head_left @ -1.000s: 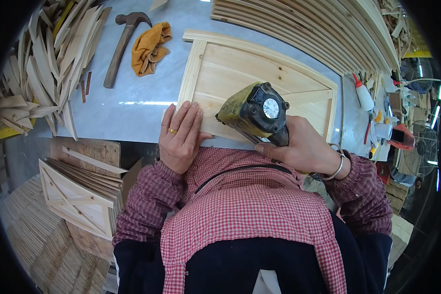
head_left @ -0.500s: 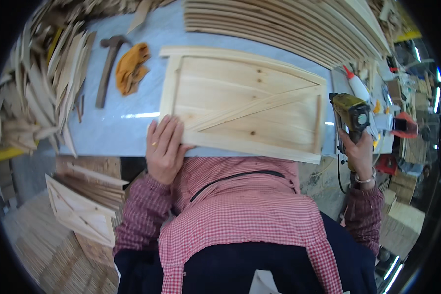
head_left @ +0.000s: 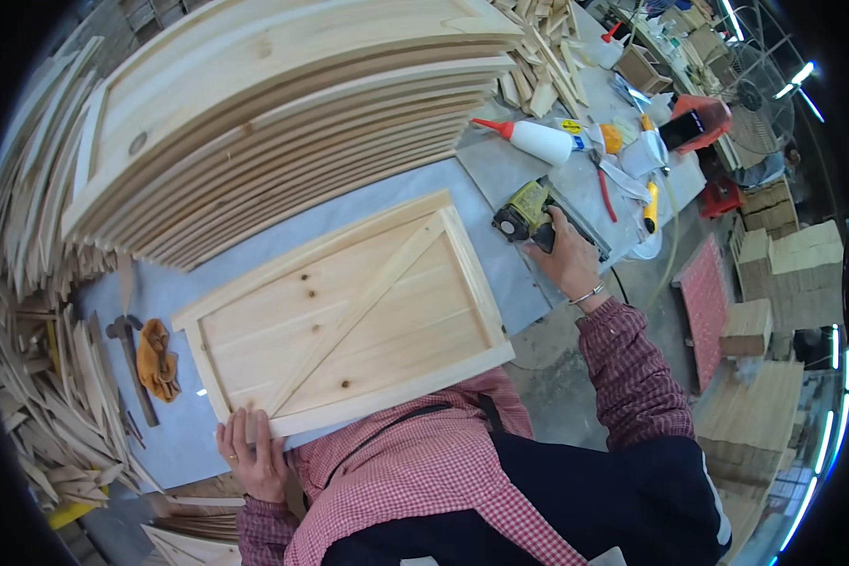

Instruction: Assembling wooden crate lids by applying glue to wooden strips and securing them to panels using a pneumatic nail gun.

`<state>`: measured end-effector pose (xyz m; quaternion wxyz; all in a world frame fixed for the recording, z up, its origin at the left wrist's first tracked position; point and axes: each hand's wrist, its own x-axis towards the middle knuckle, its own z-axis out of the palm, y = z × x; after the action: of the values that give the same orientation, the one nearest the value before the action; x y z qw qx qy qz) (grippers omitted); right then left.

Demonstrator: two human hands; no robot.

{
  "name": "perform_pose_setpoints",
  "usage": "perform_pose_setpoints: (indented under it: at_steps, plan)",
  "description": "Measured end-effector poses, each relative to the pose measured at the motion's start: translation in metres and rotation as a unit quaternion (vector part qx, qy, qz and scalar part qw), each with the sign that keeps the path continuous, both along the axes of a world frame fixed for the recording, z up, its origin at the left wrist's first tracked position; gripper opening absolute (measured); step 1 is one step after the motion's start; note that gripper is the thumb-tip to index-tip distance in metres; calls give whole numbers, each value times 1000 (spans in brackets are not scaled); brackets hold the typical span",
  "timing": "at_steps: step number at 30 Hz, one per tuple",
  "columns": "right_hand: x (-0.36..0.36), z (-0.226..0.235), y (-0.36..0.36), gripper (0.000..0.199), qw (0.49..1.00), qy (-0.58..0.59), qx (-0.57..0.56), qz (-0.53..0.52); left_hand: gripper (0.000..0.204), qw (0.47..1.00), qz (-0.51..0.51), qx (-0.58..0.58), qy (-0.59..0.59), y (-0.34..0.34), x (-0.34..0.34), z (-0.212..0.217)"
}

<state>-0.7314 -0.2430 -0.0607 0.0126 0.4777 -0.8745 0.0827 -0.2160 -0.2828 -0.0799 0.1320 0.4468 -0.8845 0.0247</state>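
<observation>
A framed wooden panel [head_left: 349, 316] with a diagonal brace lies flat on the grey tabletop [head_left: 500, 269], its near edge overhanging the tabletop's rim and partly covered by the person's checked shirt, so the lower right corner alone shows clear. The panel's long axis runs from lower left to upper right in the head view, and the brace crosses it from the near left corner to the far right corner. The left hand [head_left: 252, 453] grips the panel's near left corner, fingers curled up over the frame edge, a ring on one finger; the palm and thumb sit beneath the wood and cannot be made out. The right hand [head_left: 566, 259], a bracelet at the wrist, is closed around a yellow and black power tool [head_left: 526, 212] resting on the tabletop just beyond the panel's right end; the hand hides the tool's rear half, and its working end is too small to tell. Behind the panel a tall stack of similar wooden panels [head_left: 274, 123] leans away, its far edge cut off by the picture's rim. To the left, a hammer [head_left: 130, 358] and a yellow glove [head_left: 158, 360] lie side by side near loose wooden offcuts [head_left: 47, 396]. Past the tool, a white glue bottle [head_left: 538, 140] with a red tip lies on its side among blurred clutter.
</observation>
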Motion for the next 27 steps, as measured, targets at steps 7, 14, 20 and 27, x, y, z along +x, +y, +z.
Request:
perform_pose_setpoints:
  at_steps: [7,14,20,27]
  plan:
    - [-57,-1,-23,46,989,-106,-91,47,40,999,-6,8,52,4,4,8]
    - [-217,-40,-108,44,988,-6,-118,97,33,997,17,3,79,5,6,18]
    - [-264,-45,-139,54,979,-175,5,103,28,979,181,-30,94,-20,55,39]
    - [-256,-40,-129,61,969,-215,1,120,21,929,321,-172,69,-157,168,75]
